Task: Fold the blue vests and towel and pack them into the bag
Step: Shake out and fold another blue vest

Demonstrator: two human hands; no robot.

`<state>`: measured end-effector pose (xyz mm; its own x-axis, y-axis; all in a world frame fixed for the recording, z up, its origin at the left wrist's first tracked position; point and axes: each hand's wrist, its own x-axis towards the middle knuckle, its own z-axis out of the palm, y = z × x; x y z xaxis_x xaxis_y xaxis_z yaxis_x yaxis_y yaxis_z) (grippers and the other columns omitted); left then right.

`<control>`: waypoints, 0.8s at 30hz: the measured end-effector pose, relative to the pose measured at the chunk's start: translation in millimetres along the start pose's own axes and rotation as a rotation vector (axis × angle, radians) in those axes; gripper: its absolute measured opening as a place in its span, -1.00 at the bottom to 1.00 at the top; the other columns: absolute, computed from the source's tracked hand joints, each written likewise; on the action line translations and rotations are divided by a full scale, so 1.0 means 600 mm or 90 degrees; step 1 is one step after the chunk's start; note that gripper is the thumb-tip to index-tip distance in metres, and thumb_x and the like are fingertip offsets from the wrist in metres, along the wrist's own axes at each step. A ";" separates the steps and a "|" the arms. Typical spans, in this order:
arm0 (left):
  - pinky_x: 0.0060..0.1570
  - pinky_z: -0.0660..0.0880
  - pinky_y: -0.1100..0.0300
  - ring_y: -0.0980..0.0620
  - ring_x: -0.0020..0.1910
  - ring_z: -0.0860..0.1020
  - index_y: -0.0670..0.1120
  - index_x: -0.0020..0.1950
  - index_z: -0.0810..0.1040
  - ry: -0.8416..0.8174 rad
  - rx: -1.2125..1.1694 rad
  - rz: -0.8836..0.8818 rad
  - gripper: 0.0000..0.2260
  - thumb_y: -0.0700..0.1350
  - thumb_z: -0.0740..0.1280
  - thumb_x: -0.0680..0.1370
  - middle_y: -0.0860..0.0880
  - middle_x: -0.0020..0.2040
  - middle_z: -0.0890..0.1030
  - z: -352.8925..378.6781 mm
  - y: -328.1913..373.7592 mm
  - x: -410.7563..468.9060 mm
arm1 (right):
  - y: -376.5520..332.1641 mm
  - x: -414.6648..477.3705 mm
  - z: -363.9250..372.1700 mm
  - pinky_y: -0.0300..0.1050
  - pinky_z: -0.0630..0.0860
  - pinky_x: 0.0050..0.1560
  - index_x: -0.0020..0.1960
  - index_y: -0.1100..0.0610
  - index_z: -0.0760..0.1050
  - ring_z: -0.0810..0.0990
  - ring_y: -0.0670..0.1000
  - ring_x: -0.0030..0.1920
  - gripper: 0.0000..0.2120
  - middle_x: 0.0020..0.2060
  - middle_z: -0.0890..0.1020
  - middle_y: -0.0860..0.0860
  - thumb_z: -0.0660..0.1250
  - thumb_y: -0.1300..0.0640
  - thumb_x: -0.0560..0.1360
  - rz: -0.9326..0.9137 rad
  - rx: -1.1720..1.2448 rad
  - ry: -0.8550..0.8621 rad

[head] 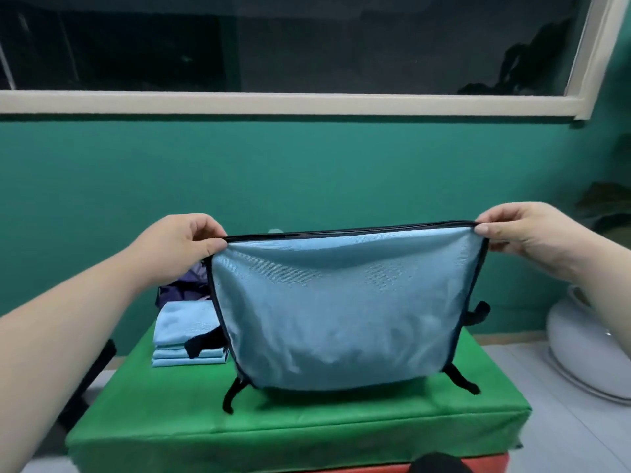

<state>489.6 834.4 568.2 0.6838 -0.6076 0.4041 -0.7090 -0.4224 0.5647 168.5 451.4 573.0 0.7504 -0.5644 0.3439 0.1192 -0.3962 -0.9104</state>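
While pinched at both top corners, blue vest [345,312] hangs between left hand [181,244] and right hand [526,233].

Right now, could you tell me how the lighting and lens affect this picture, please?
Head view: even indoor light, soft shadow under the vest; the window is dark; wide-angle bends the sill and stretches the left hand and right hand.

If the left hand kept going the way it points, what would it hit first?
The left hand points forward and slightly right, its grip on the vest corner. Beyond that, nothing shows before the green wall, though depth is hard to judge.
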 end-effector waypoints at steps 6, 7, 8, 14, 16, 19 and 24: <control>-0.31 0.38 0.20 0.10 -0.41 0.50 0.08 -0.13 0.59 -0.006 0.071 -0.021 -0.92 -0.06 0.39 0.57 0.13 -0.26 0.64 0.019 -0.008 0.043 | 0.025 0.053 0.003 -0.12 0.45 -0.12 -0.16 0.16 0.63 0.52 0.02 -0.12 -0.94 -0.26 0.65 -0.01 0.49 0.28 0.43 0.048 -0.075 0.040; -0.33 0.37 0.20 0.11 -0.42 0.49 0.08 -0.12 0.59 -0.003 0.083 -0.030 -0.92 -0.04 0.39 0.57 0.13 -0.25 0.64 0.022 -0.006 0.059 | 0.031 0.071 0.003 -0.10 0.42 -0.11 -0.17 0.14 0.64 0.51 0.01 -0.14 -0.93 -0.26 0.65 -0.01 0.48 0.28 0.45 0.055 -0.090 0.047; -0.34 0.38 0.19 0.11 -0.41 0.49 0.08 -0.12 0.59 0.000 0.086 -0.040 -0.93 -0.04 0.38 0.57 0.12 -0.24 0.64 0.024 -0.005 0.078 | 0.035 0.091 0.005 -0.09 0.41 -0.10 -0.17 0.13 0.65 0.52 -0.01 -0.16 -0.92 -0.26 0.66 -0.02 0.48 0.27 0.46 0.063 -0.100 0.059; -0.30 0.50 0.13 -0.02 -0.49 0.55 -0.02 -0.07 0.54 0.000 0.010 -0.085 -0.92 -0.12 0.30 0.62 -0.07 -0.40 0.66 0.026 -0.001 0.229 | 0.020 0.239 0.022 -0.10 0.49 -0.05 -0.13 0.12 0.66 0.56 -0.04 -0.15 -0.97 -0.22 0.68 -0.05 0.50 0.21 0.47 0.045 -0.138 0.131; -0.32 0.50 0.14 -0.06 -0.50 0.56 -0.04 -0.04 0.50 0.017 0.005 -0.084 -0.91 -0.12 0.24 0.65 -0.10 -0.41 0.66 0.014 0.009 0.292 | -0.001 0.301 0.021 -0.13 0.50 -0.05 -0.12 0.12 0.66 0.57 -0.04 -0.14 -0.97 -0.21 0.68 -0.05 0.51 0.20 0.47 0.023 -0.137 0.157; -0.35 0.50 0.15 -0.04 -0.52 0.56 -0.03 -0.01 0.46 0.059 0.028 -0.070 -0.90 -0.10 0.19 0.66 -0.11 -0.42 0.65 -0.008 0.034 0.379 | -0.041 0.386 0.016 -0.11 0.52 -0.03 -0.10 0.10 0.67 0.57 -0.05 -0.15 -0.95 -0.18 0.68 -0.03 0.52 0.16 0.46 -0.018 -0.155 0.196; -0.42 0.45 0.19 0.01 -0.55 0.53 -0.06 0.01 0.48 0.114 0.051 -0.049 -0.90 -0.12 0.19 0.66 -0.16 -0.37 0.65 -0.042 0.089 0.500 | -0.100 0.501 0.000 -0.17 0.39 -0.30 -0.14 0.06 0.66 0.43 -0.02 -0.34 -0.94 -0.29 0.61 -0.05 0.51 0.10 0.46 -0.074 -0.200 0.267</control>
<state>661.4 646.6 737.7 0.7511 -0.4457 0.4871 -0.6601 -0.5197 0.5423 387.1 305.8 731.1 0.4123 -0.7191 0.5594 -0.0619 -0.6348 -0.7702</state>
